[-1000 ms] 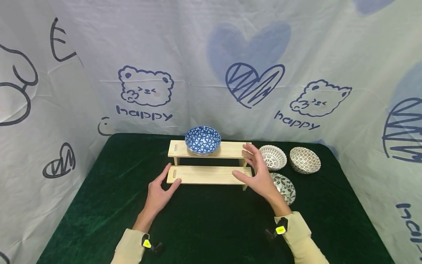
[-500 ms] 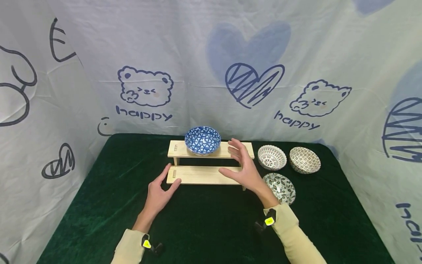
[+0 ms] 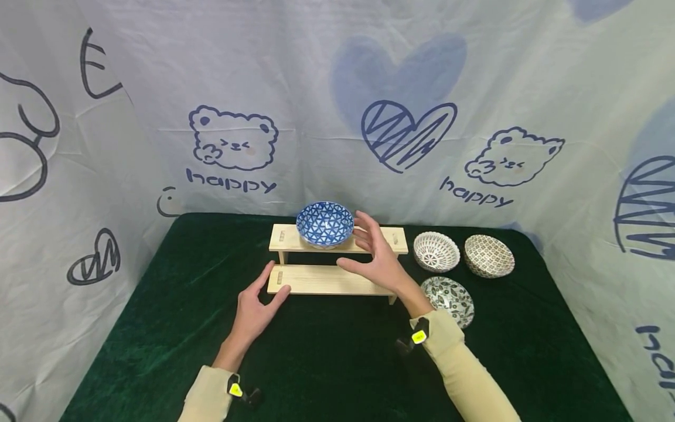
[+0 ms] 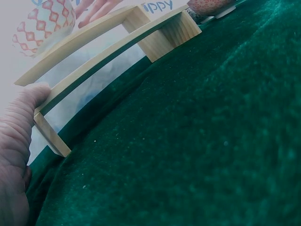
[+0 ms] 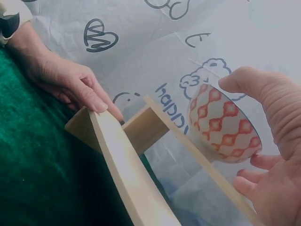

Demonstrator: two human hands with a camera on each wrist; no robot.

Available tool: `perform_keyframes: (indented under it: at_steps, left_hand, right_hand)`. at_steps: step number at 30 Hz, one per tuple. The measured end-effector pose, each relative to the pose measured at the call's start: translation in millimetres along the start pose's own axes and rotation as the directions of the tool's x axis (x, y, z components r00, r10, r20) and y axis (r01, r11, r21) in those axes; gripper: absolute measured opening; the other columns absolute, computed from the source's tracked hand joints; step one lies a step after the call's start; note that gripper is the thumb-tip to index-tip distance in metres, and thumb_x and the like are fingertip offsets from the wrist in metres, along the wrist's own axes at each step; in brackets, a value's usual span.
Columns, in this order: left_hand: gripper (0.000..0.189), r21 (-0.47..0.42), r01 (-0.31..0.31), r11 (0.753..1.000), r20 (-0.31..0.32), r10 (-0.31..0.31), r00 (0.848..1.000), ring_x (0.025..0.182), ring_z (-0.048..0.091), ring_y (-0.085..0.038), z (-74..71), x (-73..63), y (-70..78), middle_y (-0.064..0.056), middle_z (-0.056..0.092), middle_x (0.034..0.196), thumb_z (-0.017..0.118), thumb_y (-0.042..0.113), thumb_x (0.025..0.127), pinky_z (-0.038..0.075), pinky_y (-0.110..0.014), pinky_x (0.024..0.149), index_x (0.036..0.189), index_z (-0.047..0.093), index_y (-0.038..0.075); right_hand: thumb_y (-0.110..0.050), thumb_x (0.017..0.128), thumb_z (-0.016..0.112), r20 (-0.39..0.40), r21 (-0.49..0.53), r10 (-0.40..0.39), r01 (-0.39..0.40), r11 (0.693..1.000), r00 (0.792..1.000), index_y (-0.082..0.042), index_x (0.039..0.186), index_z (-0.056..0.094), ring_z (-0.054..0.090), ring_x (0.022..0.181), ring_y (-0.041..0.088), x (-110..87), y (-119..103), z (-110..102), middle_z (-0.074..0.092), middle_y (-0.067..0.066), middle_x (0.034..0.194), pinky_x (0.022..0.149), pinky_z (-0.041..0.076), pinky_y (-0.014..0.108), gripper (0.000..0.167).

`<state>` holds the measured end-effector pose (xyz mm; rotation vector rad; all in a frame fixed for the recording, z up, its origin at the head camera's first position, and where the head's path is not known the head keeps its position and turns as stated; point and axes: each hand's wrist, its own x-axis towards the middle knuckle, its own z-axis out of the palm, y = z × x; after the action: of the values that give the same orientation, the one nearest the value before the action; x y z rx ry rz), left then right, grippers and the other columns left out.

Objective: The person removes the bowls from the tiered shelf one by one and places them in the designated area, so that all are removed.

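A two-step wooden shelf (image 3: 321,280) stands on the table. On its upper board sits a bowl (image 3: 323,224), blue triangle-patterned inside and red-patterned outside in the right wrist view. My left hand (image 3: 253,312) holds the left end of the lower board, its thumb on the front edge and a finger behind. My right hand (image 3: 384,265) hovers over the boards, fingers spread and loosely bent. Its fingertips are at the bowl's right side; whether they touch it I cannot tell. The thumb stands apart in front of the bowl.
Right of the shelf are a white-and-brown ribbed bowl (image 3: 436,252), a brown-patterned bowl (image 3: 488,256) and a green leaf-patterned dish (image 3: 450,302). Dark green cloth (image 3: 327,363) covers the table. A printed white curtain (image 3: 316,88) hangs close behind and at the sides.
My right hand has moved left from the shelf's right end to the blue bowl's right side. The left hand and the bowls have stayed in place.
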<state>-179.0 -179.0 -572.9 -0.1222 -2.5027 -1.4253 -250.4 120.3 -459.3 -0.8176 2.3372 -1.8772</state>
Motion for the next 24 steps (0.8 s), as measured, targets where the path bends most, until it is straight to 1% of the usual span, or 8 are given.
perform_keyframes:
  at_steps: [4,7,11,14,17,21,24]
  left_hand:
    - [0.077,-0.005,0.002,1.0,0.004,-0.002,1.0,0.149,0.044,-0.034,0.2,0.4,0.1,-0.009,0.044,0.163,0.075,0.039,0.097,0.035,-0.058,0.121,0.161,0.041,0.011]
    - [0.077,-0.008,0.003,1.0,0.004,-0.003,1.0,0.149,0.044,-0.033,0.2,0.6,0.4,-0.008,0.044,0.163,0.075,0.04,0.097,0.035,-0.058,0.121,0.161,0.042,0.012]
    - [0.077,-0.013,0.006,1.0,-0.002,-0.006,1.0,0.148,0.045,-0.033,0.5,0.5,0.1,-0.008,0.045,0.162,0.075,0.04,0.097,0.036,-0.058,0.12,0.161,0.042,0.012]
    - [0.077,-0.011,0.011,1.0,-0.001,-0.011,1.0,0.148,0.045,-0.034,0.7,0.2,-0.3,-0.008,0.045,0.163,0.075,0.04,0.097,0.036,-0.058,0.12,0.161,0.042,0.012]
    - [0.077,-0.009,0.012,1.0,0.002,-0.012,1.0,0.148,0.045,-0.033,0.7,0.4,-0.6,-0.008,0.044,0.163,0.075,0.042,0.097,0.036,-0.058,0.12,0.161,0.042,0.013]
    - [0.077,-0.012,0.013,1.0,0.006,-0.013,1.0,0.149,0.044,-0.031,1.0,1.1,-1.3,-0.006,0.044,0.163,0.074,0.043,0.097,0.035,-0.056,0.121,0.161,0.042,0.014]
    - [0.076,-0.017,0.011,1.0,0.007,-0.011,1.0,0.149,0.045,-0.03,1.0,1.3,-1.7,-0.006,0.045,0.163,0.075,0.042,0.097,0.036,-0.055,0.122,0.161,0.042,0.015]
  right_hand:
    - [-0.017,0.086,0.086,0.017,0.04,0.024,-0.024,0.999,1.0,-0.011,0.166,0.015,0.043,0.148,0.036,8.2,0,-1,0.035,0.018,0.163,0.123,0.037,0.047,0.107]
    - [-0.017,0.086,0.086,0.026,0.069,0.041,-0.042,0.997,0.999,-0.01,0.166,0.013,0.044,0.146,0.035,14.2,1,-1,0.035,0.018,0.162,0.122,0.037,0.043,0.109]
    - [-0.012,0.085,0.085,0.024,0.076,0.064,-0.066,0.995,0.998,-0.01,0.167,0.012,0.046,0.144,0.034,21.7,1,1,0.034,0.018,0.162,0.121,0.039,0.04,0.11]
    - [-0.009,0.084,0.086,0.019,0.064,0.079,-0.08,0.995,0.997,-0.01,0.167,0.011,0.048,0.142,0.033,26.9,1,4,0.034,0.017,0.162,0.121,0.039,0.039,0.112]
    - [-0.009,0.082,0.087,0.015,0.05,0.1,-0.101,0.994,0.995,-0.011,0.167,0.01,0.046,0.144,0.032,31.5,2,8,0.033,0.017,0.164,0.122,0.038,0.039,0.115]
    - [-0.017,0.082,0.09,-0.001,-0.001,0.155,-0.155,0.988,0.988,-0.012,0.168,0.009,0.036,0.152,0.031,35.5,1,12,0.026,0.016,0.168,0.124,0.032,0.039,0.118]
    - [-0.028,0.08,0.091,-0.026,-0.085,0.198,-0.199,0.976,0.98,-0.013,0.168,0.01,0.033,0.154,0.032,37.2,0,16,0.025,0.016,0.169,0.124,0.032,0.044,0.12]
